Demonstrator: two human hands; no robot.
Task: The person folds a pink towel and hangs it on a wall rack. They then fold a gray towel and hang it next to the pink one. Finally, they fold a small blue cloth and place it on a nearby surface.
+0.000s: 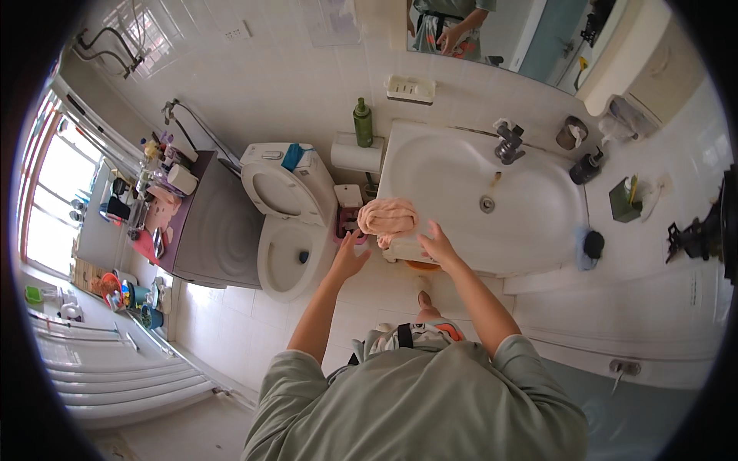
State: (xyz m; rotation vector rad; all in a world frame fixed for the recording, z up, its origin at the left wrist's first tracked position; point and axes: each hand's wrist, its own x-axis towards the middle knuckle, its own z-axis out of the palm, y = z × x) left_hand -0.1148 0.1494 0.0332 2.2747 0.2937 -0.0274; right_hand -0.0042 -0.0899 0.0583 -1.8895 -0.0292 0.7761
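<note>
A peach-pink cloth, probably a towel [387, 220], is folded into a thick bundle at the front left corner of the white washbasin [536, 236]. A loose end hangs below it. To its lower left is my left hand [350, 254], fingers spread and pointing toward the bundle. My right hand [439, 246] is over the basin's front edge on the other side, thumb and fingers apart. Both hands look empty, with a visible gap between the right one and the cloth. Whether the left fingertips touch it is hard to tell.
The dark faucet [508, 144] stands at the basin's back. A green pump bottle [362, 124] tops the paper holder [351, 152]. Leftward are the toilet [271, 253], lid raised, and a grey-topped washing machine [216, 225]. A pink bin [346, 219] sits between toilet and basin.
</note>
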